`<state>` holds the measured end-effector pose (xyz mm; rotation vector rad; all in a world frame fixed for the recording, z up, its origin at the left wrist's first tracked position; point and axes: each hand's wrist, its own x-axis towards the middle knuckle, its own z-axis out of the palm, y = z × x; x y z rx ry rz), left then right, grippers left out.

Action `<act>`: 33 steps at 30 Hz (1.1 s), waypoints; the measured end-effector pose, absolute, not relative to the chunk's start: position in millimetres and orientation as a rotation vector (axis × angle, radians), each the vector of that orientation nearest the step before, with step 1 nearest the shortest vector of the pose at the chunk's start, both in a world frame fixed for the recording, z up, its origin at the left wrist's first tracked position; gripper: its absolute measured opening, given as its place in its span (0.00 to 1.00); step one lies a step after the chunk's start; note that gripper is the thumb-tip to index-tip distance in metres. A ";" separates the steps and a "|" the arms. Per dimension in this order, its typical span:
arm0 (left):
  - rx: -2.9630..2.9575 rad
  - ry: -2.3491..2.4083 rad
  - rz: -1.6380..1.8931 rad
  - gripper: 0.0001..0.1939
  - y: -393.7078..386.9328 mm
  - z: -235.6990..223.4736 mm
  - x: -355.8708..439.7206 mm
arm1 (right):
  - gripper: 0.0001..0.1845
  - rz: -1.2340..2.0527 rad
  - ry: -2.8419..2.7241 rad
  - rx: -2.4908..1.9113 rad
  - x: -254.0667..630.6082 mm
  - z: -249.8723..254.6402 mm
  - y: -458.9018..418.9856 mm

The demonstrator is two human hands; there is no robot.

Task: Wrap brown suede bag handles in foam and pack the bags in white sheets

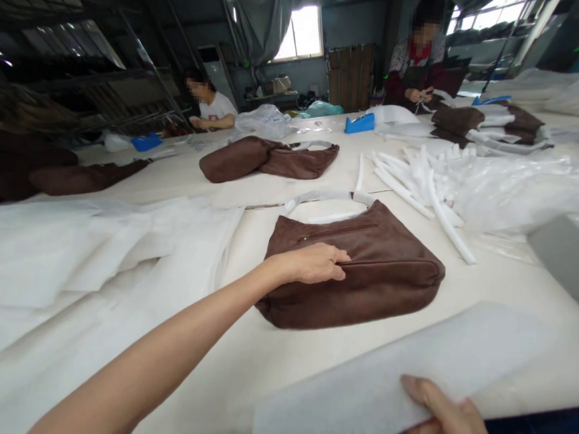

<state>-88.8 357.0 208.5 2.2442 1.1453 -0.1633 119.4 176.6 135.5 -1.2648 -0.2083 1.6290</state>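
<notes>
A brown handbag (364,293) with a zip lies on the white table in front of me, its handle (311,197) wrapped in pale padding and pointing away. My left hand (318,263) rests on the bag's near face, fingers stretched out and not gripping. Low on the right, my right hand (447,416) pinches the near edge of a white translucent sheet (356,389), thumb on top and fingers underneath. The sheet spreads above the table's front edge, between me and the bag.
White sheets (91,255) are heaped at left. White foam strips (440,215) and clear plastic bags (512,194) lie at right, near a grey tape dispenser (567,259). More brown bags (268,160) lie farther back. Two people (416,66) (212,107) work across the table.
</notes>
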 end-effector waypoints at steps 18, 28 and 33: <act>2.284 1.183 -0.348 0.51 336.5 215.1 -84.1 | 0.16 1.699 -0.532 -1.085 62.0 132.0 282.8; 2.413 1.367 0.027 0.26 320.1 176.7 -98.1 | 0.21 1.739 -0.845 -1.154 77.4 119.8 289.4; 2.474 1.335 0.194 0.24 320.2 161.4 -106.2 | 0.10 0.932 -1.870 -1.078 107.9 111.7 273.3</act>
